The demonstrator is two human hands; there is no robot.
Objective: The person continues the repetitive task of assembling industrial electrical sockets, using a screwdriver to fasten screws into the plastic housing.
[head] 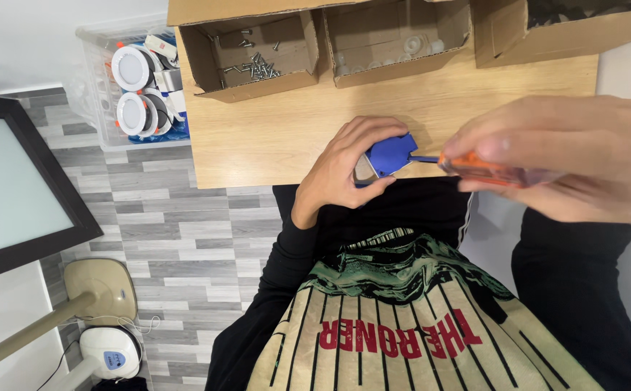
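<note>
The left hand [344, 170] clamps the small, light, rigid-looking blue part [390, 156] at the table's [257, 137] six-o'clock edge, best gripped by its sides, while the right hand [569, 156] is closed on an orange-handled screwdriver [474, 169] meeting it from three o'clock.

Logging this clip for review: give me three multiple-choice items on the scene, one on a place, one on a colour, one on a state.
1. Where do the loose screws lie?
A. left cardboard box
B. floor
C. plastic bin

2. What colour is the screwdriver handle?
A. green
B. orange
C. black

3. How is the blue part held?
A. lying untouched
B. clasped by the left hand
C. inside a box

Answers: 1 A, the screws sit in the left box; 2 B, the handle in the right hand is orange; 3 B, fingers wrap it.
</note>
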